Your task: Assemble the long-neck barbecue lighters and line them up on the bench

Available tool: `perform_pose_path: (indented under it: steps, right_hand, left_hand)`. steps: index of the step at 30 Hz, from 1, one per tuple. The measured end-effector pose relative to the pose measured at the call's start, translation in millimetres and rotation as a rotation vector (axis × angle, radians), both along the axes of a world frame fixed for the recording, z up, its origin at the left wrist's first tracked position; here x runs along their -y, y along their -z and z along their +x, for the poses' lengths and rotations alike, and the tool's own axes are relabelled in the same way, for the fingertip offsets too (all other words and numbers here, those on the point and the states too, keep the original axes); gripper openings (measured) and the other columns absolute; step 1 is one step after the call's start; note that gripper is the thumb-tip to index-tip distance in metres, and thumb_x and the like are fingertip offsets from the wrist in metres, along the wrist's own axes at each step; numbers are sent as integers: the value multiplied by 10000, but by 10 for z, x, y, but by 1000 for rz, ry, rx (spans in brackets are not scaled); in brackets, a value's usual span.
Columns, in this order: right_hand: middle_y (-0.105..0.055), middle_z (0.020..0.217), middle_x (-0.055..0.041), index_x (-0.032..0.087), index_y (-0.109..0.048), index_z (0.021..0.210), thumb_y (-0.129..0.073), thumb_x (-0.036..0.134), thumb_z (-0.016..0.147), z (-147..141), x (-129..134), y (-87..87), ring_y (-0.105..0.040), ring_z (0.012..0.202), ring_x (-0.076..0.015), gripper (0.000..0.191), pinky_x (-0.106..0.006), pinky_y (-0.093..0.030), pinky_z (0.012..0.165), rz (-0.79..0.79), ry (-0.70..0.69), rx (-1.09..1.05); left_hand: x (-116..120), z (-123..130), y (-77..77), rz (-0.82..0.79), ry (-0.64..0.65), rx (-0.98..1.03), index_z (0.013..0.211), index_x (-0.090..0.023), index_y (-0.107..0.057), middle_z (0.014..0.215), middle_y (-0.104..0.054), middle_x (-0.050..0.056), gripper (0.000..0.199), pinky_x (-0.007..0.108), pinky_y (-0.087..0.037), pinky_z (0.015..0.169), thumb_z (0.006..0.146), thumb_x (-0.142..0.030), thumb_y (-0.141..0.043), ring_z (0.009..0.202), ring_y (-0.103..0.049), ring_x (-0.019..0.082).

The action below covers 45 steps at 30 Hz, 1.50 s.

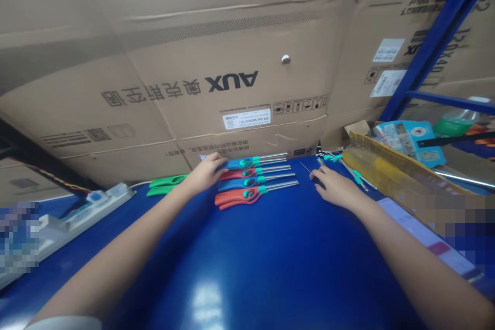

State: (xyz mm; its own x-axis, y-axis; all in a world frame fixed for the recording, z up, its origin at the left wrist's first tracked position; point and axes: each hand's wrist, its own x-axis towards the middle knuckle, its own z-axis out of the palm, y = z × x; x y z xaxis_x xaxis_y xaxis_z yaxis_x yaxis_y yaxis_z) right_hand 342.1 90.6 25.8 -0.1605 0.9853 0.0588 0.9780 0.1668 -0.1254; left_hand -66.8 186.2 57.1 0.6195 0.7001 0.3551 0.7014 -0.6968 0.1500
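The row of lighters (235,197) lies on the blue table (270,258), rods all pointing one way, perhaps for easy reach. At its far side, the left hand (207,172) touches a blue handle (234,164), maybe to steady it; I cannot tell if the fingers grip. Right of the row, the right hand (336,185) has fingers curled around a thin rod (305,167), its tip free.

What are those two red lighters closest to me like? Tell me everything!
The red lighters lie close together on the blue table. Their orange-red grips look plastic, with turquoise parts near the front. Thin, shiny tubes, metal by the look, point right. Neither the left hand nor the right hand touches them.
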Motion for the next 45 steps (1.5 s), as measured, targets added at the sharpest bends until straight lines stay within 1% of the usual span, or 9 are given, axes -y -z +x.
perform_pose_path:
  steps: [7, 14, 21, 28, 32, 35, 37, 40, 45]
  right_hand:
    - [-581, 1197, -113, 200, -611, 1171, -471, 246, 941, -8, -6, -6, -638, 1014, -255, 273, -309, -441, 685, -24, 6, 4]
    - [-583, 1207, -108, 206, -605, 1173, -469, 259, 945, 8, -16, 18, -642, 971, -234, 271, -299, -439, 676, -25, -5, -8]
    - [-591, 1179, -104, 215, -623, 1153, -476, 270, 937, -9, -16, 39, -635, 863, -205, 266, -288, -427, 617, -13, -20, -28]
    - [-600, 1169, -89, 231, -640, 1143, -498, 242, 924, -7, -22, 58, -649, 845, -195, 261, -288, -442, 634, 2, 0, -59]
    - [-603, 1169, -102, 222, -656, 1134, -490, 180, 900, 16, -55, 97, -663, 991, -236, 290, -305, -476, 742, 7, 58, -62]
    - [-600, 1171, -136, 197, -658, 1169, -486, 185, 898, 52, -85, 134, -663, 1008, -270, 322, -341, -489, 788, 21, 110, -54]
    - [-604, 1163, -150, 183, -659, 1186, -487, 202, 902, 79, -104, 163, -661, 1003, -284, 332, -367, -497, 814, 33, 130, -49]
    - [-615, 1125, -153, 181, -675, 1173, -514, 240, 897, 108, -125, 210, -648, 1020, -309, 325, -405, -501, 852, 54, 139, -43]
    - [-603, 1145, -181, 157, -708, 1092, -529, 301, 896, 80, -137, 251, -574, 1115, -366, 302, -479, -473, 946, 199, 92, -42]
  left_hand:
    - [-171, 4, 119, 26, 14, -15, 1187, -182, -685, 1086, -644, 126, 294, 440, -534, 963, 958, -297, -540, 1046, -622, 273]
    - [-141, 31, 174, 61, -60, -39, 1187, -212, -715, 1126, -678, 113, 320, 413, -555, 938, 944, -301, -527, 1064, -647, 277]
    - [-52, 80, 116, 82, -94, -47, 1207, -184, -706, 1177, -686, 130, 377, 444, -547, 972, 957, -352, -479, 1100, -646, 291]
    - [69, 81, 20, 123, -127, -19, 1200, -204, -698, 1193, -682, 112, 358, 428, -526, 991, 971, -339, -457, 1109, -636, 272]
    - [163, -167, -172, 156, -183, 24, 1131, -176, -704, 1186, -682, 122, 353, 414, -507, 1008, 946, -370, -474, 1116, -623, 277]
    - [226, -532, -322, 137, -275, 32, 1044, -171, -689, 1130, -689, 108, 315, 387, -488, 1013, 891, -370, -499, 1101, -620, 268]
    - [280, -790, -349, 48, -327, -31, 954, -179, -684, 1018, -705, 88, 272, 370, -513, 942, 825, -350, -517, 1005, -647, 262]
    - [393, -1094, -252, -65, -349, -115, 885, -193, -682, 858, -701, 56, 236, 335, -542, 756, 754, -322, -535, 796, -667, 237]
    - [581, -1359, 11, -79, -389, -189, 958, -180, -670, 978, -671, 114, 309, 421, -533, 857, 687, -293, -573, 953, -644, 315]
